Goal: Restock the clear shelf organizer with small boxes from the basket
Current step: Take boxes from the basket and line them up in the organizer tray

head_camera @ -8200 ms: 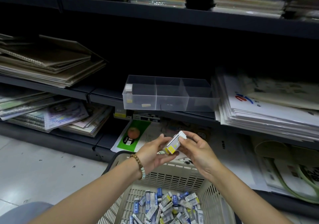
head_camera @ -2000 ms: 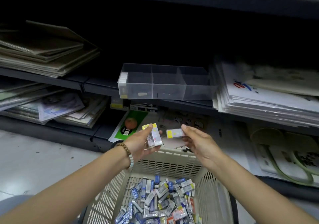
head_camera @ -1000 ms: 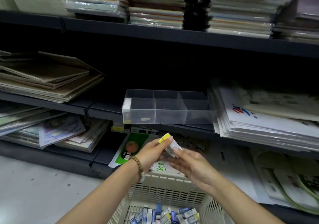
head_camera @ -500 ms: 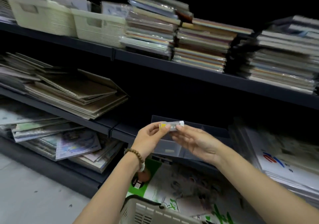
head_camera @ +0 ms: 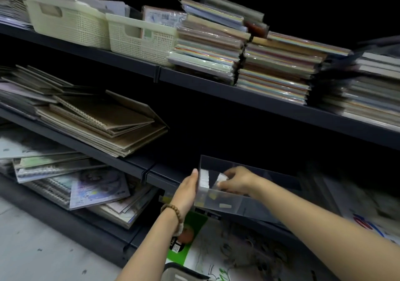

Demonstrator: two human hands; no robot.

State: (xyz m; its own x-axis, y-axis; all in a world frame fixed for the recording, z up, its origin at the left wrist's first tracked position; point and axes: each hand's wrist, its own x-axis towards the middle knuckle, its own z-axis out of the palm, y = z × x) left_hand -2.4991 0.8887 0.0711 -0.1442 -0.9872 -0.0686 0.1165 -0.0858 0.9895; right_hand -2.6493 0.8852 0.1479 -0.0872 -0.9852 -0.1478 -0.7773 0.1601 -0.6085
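Few boxes are in so far: a short white row (head_camera: 204,179) stands against the left end wall of the clear organizer (head_camera: 238,204), which sits on the dark shelf (head_camera: 129,165) at lower centre of the frame. My right hand (head_camera: 237,181) reaches into that leftmost compartment, fingers curled round one small box (head_camera: 221,177), which I hold just beside the row and, I think, not yet set down. My left hand (head_camera: 187,191) lies flat against the outside of the organizer's left wall, fingers straight, holding nothing, and I judge it steadies the tray. The compartments further right are blurred, and I can make out no boxes in them. Only the rim of the basket (head_camera: 184,274) shows at the bottom edge, its contents hidden. I reckon the restocking has barely begun, with most of the organizer left to fill.
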